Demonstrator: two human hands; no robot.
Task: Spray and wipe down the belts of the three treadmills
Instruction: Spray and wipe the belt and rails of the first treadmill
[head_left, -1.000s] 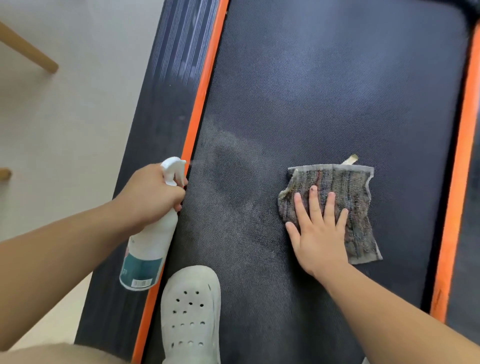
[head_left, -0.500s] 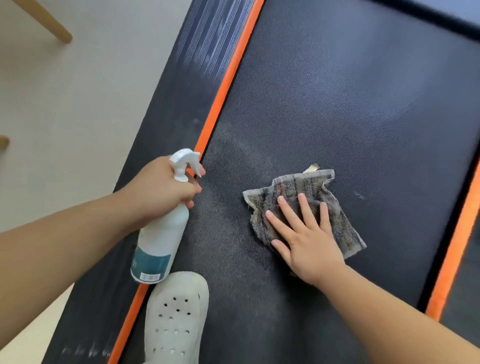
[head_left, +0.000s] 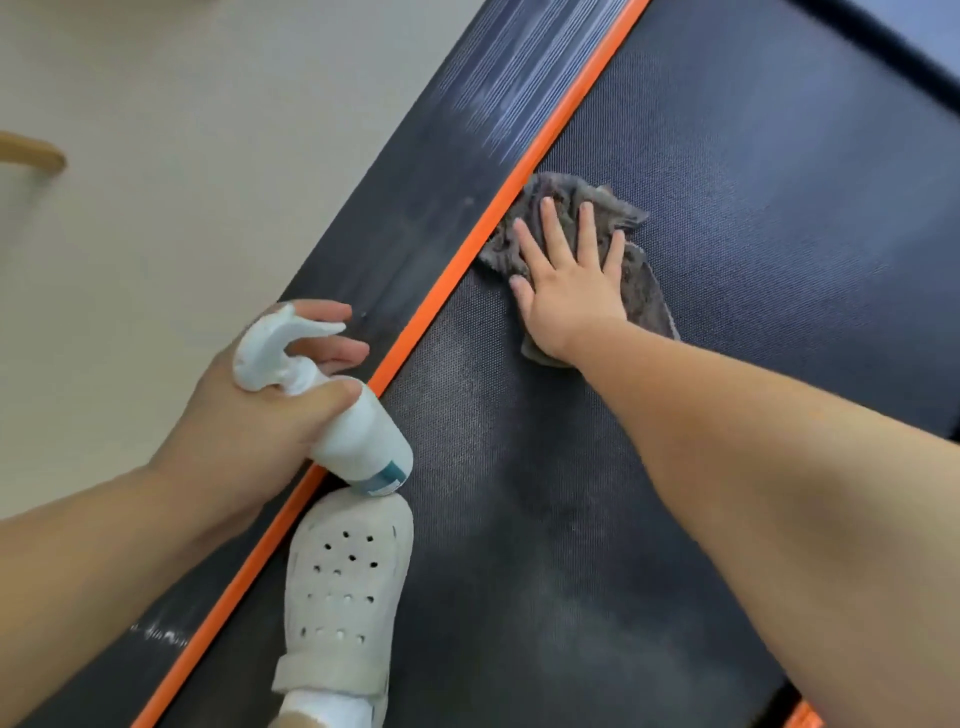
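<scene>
Two bare hands are seen at the black textured treadmill belt (head_left: 727, 270): the right hand (head_left: 566, 293) is laid flat, fingers straight and spread, on a crumpled grey-brown woven cloth (head_left: 644, 296) touching the orange edge strip (head_left: 467, 260). The white plastic spray bottle with a teal label (head_left: 363, 441) is gripped at its neck by the left hand (head_left: 244, 421), thumb curled round it and fingers stretched off the trigger. The bottle's contents are hidden by its opaque wall, and since half a second before the cloth has been pushed from mid-belt to the strip and bunched.
</scene>
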